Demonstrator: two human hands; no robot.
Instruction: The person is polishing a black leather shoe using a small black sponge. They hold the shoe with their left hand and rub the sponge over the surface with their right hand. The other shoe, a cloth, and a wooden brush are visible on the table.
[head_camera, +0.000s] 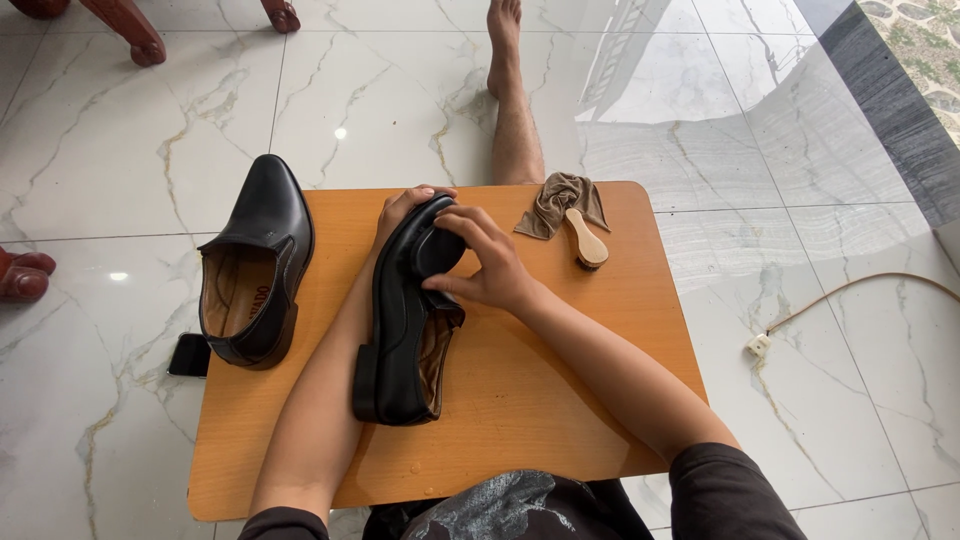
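Head camera looks down on a small orange wooden desk (560, 400) standing on a white marble floor (120, 150). Farthest left, a small black flat object (189, 354) lies on the floor, touching the desk's left edge. Just beside it, a black leather loafer (255, 262) sits upright at the desk's left edge, overhanging it, toe pointing away; a printed label shows on its tan insole. Next comes the left hand (400, 212), curled over the toe of a second black loafer (408, 320), which lies tipped on its side near the middle of the desk, heel toward the person. The right hand (485, 262) rests on the shoe's upper front, fingers bent and gripping it from the right, so both hands hold this one shoe. Farther right, near the desk's far edge, a crumpled brown cloth (560, 200) lies touching a small wooden-handled brush (587, 243). On the floor well to the right runs a beige cable with a white plug (757, 346).
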